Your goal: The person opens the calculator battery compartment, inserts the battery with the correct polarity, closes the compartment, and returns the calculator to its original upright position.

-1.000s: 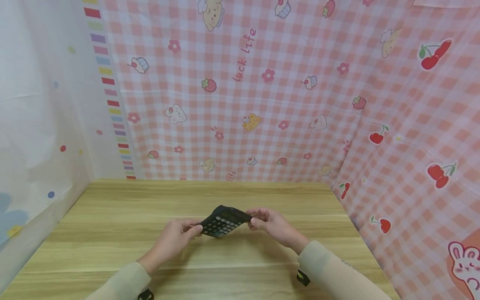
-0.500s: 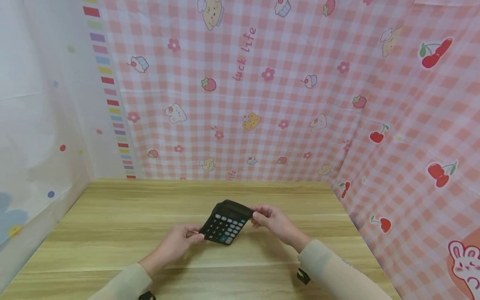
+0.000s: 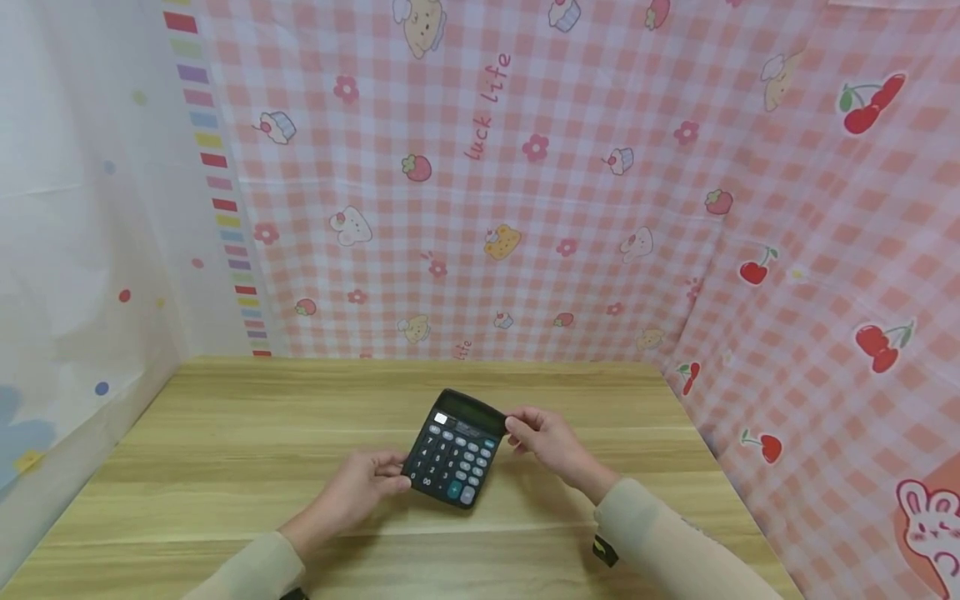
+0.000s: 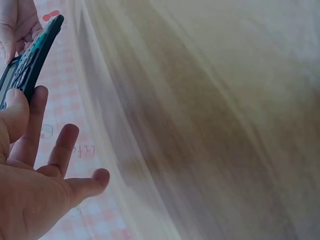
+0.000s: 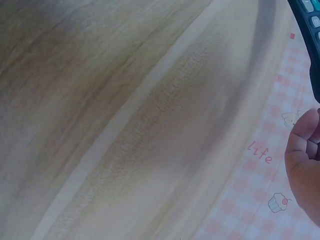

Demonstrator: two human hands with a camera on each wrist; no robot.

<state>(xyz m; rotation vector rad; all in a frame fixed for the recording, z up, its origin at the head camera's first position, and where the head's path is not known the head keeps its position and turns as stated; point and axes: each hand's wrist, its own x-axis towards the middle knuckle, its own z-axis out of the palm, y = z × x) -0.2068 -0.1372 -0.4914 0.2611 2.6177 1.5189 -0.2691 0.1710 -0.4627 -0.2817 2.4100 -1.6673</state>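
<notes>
Between both hands a black calculator (image 3: 453,450) is held above the table, its keys and display turned up toward the head camera. My left hand (image 3: 363,483) pinches its lower left corner between thumb and fingers. At its upper right edge, my right hand (image 3: 551,446) pinches it the same way. In the left wrist view the calculator (image 4: 35,60) appears edge-on, with the left hand's (image 4: 40,165) thumb on its face and the other fingers spread. The right wrist view catches only part of the calculator (image 5: 310,45) and the curled fingers of the right hand (image 5: 305,155).
A wood-grain table (image 3: 225,433) lies under the hands. Behind it hangs a pink checked cloth (image 3: 465,208), with another checked cloth (image 3: 825,275) on the right and a white cloth (image 3: 82,208) on the left.
Both hands have tilted the calculator from a steep angle so that its keys and display now face the head camera. The left hand has moved slightly down, and the grips have stayed.
</notes>
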